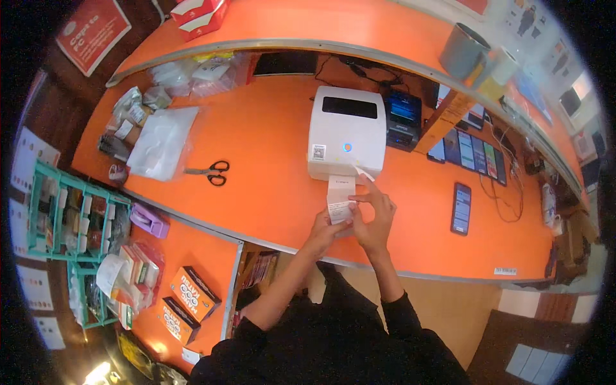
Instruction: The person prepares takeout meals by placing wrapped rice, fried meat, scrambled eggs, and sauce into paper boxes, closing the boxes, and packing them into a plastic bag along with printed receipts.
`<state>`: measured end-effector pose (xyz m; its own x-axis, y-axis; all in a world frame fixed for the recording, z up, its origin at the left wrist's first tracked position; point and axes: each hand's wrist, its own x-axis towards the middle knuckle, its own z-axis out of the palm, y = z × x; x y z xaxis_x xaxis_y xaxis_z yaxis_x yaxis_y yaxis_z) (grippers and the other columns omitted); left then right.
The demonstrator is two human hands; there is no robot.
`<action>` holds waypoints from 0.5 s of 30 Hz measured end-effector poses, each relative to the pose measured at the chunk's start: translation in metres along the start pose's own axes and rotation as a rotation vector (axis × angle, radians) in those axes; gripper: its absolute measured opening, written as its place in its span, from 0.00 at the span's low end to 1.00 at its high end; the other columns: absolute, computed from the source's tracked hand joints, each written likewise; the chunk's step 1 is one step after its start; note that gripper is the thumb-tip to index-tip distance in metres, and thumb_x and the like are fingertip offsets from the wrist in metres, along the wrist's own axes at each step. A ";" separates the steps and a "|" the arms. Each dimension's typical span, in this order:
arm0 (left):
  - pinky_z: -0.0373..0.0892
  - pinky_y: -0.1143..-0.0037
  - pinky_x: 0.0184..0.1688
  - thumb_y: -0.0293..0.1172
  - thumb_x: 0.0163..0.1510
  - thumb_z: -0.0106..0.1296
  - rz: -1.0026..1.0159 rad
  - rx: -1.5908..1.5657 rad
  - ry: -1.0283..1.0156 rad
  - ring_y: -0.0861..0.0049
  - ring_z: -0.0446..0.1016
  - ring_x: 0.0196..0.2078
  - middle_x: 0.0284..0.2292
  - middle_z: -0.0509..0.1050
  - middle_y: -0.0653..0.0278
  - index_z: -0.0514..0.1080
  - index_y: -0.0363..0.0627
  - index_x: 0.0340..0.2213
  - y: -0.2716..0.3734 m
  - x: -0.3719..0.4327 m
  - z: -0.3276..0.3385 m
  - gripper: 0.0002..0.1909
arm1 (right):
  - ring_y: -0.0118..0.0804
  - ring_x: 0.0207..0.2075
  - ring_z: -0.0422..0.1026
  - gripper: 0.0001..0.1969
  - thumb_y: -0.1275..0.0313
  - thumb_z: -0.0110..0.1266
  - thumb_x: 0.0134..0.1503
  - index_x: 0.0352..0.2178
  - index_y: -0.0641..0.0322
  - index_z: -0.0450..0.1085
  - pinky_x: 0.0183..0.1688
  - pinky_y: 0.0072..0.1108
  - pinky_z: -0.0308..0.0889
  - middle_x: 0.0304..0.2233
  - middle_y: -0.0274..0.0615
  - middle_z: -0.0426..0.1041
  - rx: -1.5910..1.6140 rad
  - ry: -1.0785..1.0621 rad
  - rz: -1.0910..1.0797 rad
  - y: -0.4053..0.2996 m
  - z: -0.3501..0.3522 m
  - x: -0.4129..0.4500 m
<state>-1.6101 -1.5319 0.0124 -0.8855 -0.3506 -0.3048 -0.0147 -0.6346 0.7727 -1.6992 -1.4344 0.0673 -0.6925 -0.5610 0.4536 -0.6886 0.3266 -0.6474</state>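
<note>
A white label printer [347, 127] sits on the orange counter, with a strip of printed paper labels [340, 192] hanging from its front slot. My left hand [323, 237] pinches the strip's lower end between thumb and fingers. At the strip's right edge is my right hand [375, 219], its thumb and a finger closed on the paper. A small white paper piece [364, 172] shows at the raised tip of my right index finger, close to the printer's front. The labels bear small print. My palms hide part of the strip's lower end.
Black-handled scissors [216, 173] and clear plastic bags [161, 139] lie left on the orange counter [255, 192]. A dark device [403, 120] adjoins the printer. Right are a smartphone [461, 208], several more phones and cables. A shelf [308, 24] overhangs the back; orange boxes [197, 291] lie lower left.
</note>
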 end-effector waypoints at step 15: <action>0.54 0.59 0.56 0.46 0.31 0.67 0.229 0.749 1.851 0.52 0.57 0.54 0.49 0.58 0.48 0.53 0.38 0.54 -0.069 -0.227 -0.183 0.51 | 0.34 0.36 0.69 0.36 0.79 0.58 0.48 0.57 0.63 0.48 0.44 0.27 0.65 0.34 0.44 0.69 0.883 -1.032 -0.422 -0.203 0.172 -0.082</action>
<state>-1.3229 -1.5350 -0.0738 0.5513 -0.8288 0.0961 -0.5794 -0.2975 0.7588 -1.4659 -1.5857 0.0562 0.2569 -0.9148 0.3116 -0.1769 -0.3615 -0.9154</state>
